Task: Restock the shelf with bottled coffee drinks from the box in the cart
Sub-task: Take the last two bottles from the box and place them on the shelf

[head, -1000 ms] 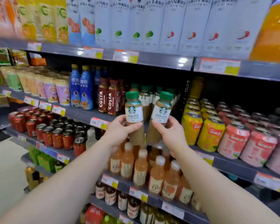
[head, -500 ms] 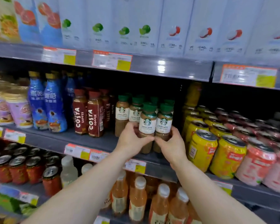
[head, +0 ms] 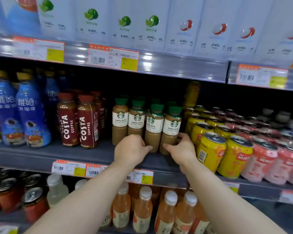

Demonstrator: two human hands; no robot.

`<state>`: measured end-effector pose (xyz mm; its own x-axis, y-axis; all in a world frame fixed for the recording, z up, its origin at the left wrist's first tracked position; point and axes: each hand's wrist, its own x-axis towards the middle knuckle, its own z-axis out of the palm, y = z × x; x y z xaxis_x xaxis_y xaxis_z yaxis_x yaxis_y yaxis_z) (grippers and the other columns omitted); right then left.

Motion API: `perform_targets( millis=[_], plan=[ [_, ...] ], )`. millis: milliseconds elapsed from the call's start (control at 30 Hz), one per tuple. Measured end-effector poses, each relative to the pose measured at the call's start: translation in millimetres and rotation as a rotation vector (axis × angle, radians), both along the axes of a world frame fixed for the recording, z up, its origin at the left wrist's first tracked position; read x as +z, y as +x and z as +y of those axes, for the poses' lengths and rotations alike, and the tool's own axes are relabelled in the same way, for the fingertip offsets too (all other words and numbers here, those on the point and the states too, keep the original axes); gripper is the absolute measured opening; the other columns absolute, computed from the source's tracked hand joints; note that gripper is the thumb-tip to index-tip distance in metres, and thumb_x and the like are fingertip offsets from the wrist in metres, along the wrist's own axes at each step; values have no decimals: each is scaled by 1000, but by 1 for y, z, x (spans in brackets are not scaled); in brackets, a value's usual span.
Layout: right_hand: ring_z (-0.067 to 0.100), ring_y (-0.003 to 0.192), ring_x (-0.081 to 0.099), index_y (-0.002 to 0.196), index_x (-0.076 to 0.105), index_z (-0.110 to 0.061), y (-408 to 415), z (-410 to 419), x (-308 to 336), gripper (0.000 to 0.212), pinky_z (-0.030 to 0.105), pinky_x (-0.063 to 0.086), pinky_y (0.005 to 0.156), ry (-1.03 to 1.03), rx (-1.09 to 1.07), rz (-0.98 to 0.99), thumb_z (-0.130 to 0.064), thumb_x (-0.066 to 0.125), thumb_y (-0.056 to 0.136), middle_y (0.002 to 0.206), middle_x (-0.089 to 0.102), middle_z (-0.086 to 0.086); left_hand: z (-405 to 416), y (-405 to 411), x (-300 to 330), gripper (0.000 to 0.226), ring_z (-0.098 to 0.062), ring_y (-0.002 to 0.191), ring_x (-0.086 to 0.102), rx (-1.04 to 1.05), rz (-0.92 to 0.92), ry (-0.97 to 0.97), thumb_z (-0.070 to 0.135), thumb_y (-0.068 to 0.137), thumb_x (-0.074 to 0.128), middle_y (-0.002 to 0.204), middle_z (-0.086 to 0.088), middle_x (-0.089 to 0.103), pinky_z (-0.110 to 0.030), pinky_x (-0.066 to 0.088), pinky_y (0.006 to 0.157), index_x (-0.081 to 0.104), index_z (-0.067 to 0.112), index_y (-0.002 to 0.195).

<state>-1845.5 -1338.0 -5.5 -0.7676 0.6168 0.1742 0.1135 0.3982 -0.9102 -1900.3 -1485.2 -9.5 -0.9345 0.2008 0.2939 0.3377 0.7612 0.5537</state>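
Both hands are on the middle shelf, each with its fingers wrapped round the base of one Starbucks Caffe Latte bottle. Left hand grasps the left front bottle; right hand grasps the right front bottle. Both bottles look to be standing on the shelf, side by side and touching or nearly so, just ahead of the rear latte row. Box and cart are not in view.

Risks from here:
- Grip is low on tall bottles. A shove at the base could tip the tops back into the rear row and start a domino.
- Left front bottle looks slightly tilted. Letting go before it sits flat could drop it toward the shelf edge.
- Right fingers are wedged between the bottle and the yellow cans, which sit just beside the knuckles. Pulling out sideways could knock a can forward.

Around:
- Costa Coffee bottles left of the left fingers, with a bare strip of shelf between; room to withdraw that way.
- Pink cans beyond the yellow ones, well clear.
- Upper shelf lip with price tags overhangs the caps; limited lift height.
- Orange drink bottles on the shelf below the wrists.
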Motion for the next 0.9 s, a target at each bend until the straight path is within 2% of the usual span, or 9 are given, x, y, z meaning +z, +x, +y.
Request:
perform_targets(
  millis=[233,400,567,667,733,767,833,900],
  plan=[
    [24,113,58,131,46,-12,-8,4,0,63,30,48,87,10,25,-1,-13,78,77,128,60,8,13,-3,8,32,-22,82,63,-46,-7,-44,49,83,66,77,1,63,-28,47,64,66,18,76],
    [21,108,60,127,47,-14,-11,5,-7,62,31,50,87,10,34,33,-15,80,74,124,63,7,14,-9,4,30,-20,80,61,-34,-44,-9,49,84,65,76,4,61,-28,45,64,56,26,68],
    [20,105,59,127,46,-14,-12,4,-9,64,29,50,84,17,42,49,-18,81,74,122,63,6,14,-15,2,27,-19,83,62,-47,-72,12,50,83,65,79,4,61,-28,46,66,57,26,73],
    [18,102,58,133,42,-12,-13,6,-10,75,34,51,89,-9,60,61,-19,84,70,123,62,8,8,-15,2,27,-18,83,60,-41,-64,45,52,81,66,79,6,61,-28,44,64,58,27,75],
    [21,115,56,143,34,-13,-16,8,-9,92,39,49,98,-42,79,62,-20,86,68,132,57,8,-4,-12,5,29,-18,77,57,23,33,154,50,79,69,74,7,58,-28,40,62,52,27,73],
    [23,121,53,147,29,-14,-17,10,-8,99,41,47,102,-53,97,57,-20,87,66,136,54,6,-11,-11,6,30,-19,77,57,69,108,250,46,78,72,76,5,57,-28,39,62,50,26,74],
    [22,125,51,148,28,-17,-22,12,-8,103,41,46,103,-73,146,42,-20,88,64,137,54,3,-25,-11,5,36,-22,90,56,171,224,442,38,73,79,94,0,57,-33,46,72,52,22,90],
    [21,119,56,142,38,-20,-26,13,-11,95,40,48,100,-78,180,34,-19,89,62,130,60,0,-34,-17,1,63,-25,112,52,228,193,491,33,69,83,120,-8,52,-41,47,92,51,15,119]
  ],
)
